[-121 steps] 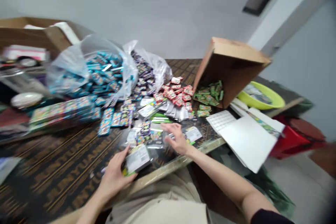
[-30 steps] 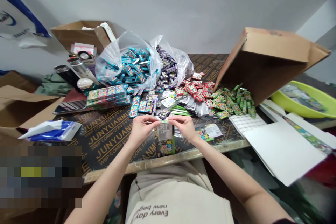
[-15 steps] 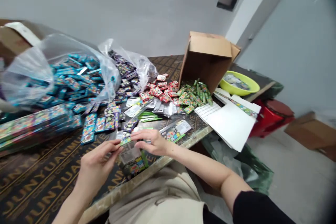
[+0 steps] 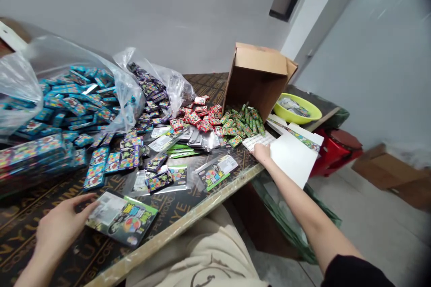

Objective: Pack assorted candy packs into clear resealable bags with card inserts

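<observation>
My left hand (image 4: 67,217) pinches the left edge of a flat clear-plastic packet (image 4: 126,219) with a dark, colourful printed card and green top strip, lying near the table's front edge. My right hand (image 4: 262,152) is stretched out to the right, its fingers closed at the edge of a white sheet of labels (image 4: 252,142) with rows of small print. Between the hands lie another printed packet (image 4: 217,171) and a clear bag with small purple boxes (image 4: 160,180) on top. Small blue boxes (image 4: 94,168) lie beyond my left hand.
Clear bags of blue boxes (image 4: 77,103) and purple boxes (image 4: 148,83) stand at the back left. Red packs (image 4: 198,116) and green packs (image 4: 242,123) spill before a tipped cardboard box (image 4: 259,60). A yellow basin (image 4: 311,116) and white sheets (image 4: 291,157) are at the right.
My hands, together at the packet's top edge before, are now far apart. The packet has moved left and lies flat under my left hand. My right hand has moved right to the labels.
</observation>
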Demonstrator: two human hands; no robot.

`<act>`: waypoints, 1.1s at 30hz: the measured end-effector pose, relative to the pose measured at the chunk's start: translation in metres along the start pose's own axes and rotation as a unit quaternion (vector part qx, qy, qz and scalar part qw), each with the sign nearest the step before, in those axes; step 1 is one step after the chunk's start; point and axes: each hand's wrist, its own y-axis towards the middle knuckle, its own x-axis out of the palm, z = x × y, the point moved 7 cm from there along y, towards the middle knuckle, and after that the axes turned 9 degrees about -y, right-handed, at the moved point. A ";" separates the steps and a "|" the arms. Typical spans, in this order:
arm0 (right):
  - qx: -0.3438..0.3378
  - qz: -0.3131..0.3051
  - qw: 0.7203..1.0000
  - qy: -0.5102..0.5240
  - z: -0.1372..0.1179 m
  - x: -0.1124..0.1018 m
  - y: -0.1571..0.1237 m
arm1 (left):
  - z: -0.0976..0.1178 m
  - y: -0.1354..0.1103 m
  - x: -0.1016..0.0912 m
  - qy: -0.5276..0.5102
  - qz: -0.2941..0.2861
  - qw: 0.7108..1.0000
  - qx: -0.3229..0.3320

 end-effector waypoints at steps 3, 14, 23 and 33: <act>0.006 0.014 1.000 0.007 0.000 0.005 0.000 | 0.042 -0.003 0.010 -0.022 -0.009 1.000 0.021; 0.057 0.171 0.979 0.092 0.004 -0.017 -0.039 | 0.161 -0.048 0.083 -0.401 -0.284 0.871 -0.012; -0.412 0.333 0.826 0.193 -0.141 -0.060 -0.178 | 0.212 -0.070 0.149 -0.635 -0.300 0.664 -0.256; -0.194 -0.084 0.690 0.692 -0.136 -0.040 -0.167 | 0.184 -0.072 0.131 -0.695 -0.120 0.675 -0.216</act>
